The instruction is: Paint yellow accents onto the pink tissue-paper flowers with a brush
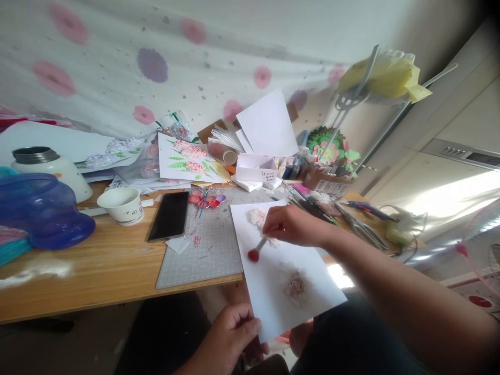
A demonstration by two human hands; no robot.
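A white sheet of paper [269,291] bears two pale brownish smudged flower shapes, one near its far end and one lower down. It slants from the table's front edge toward my lap. At the near left corner my left hand [234,330] is closed on the sheet, thumb on top. Over the upper flower my right hand [287,226] pinches a soft brush [255,251] by its handle. The reddish brush head points down and left, at the paper between the two flowers; whether it touches is hard to tell.
Left of the sheet lie a grey cutting mat [211,255], a black phone [170,216] and small red paint dishes [211,202]. A paper cup [122,204] and a blue plastic container [42,208] stand further left. Behind are a flower painting [189,161], a white box [255,169] and pencils [316,208].
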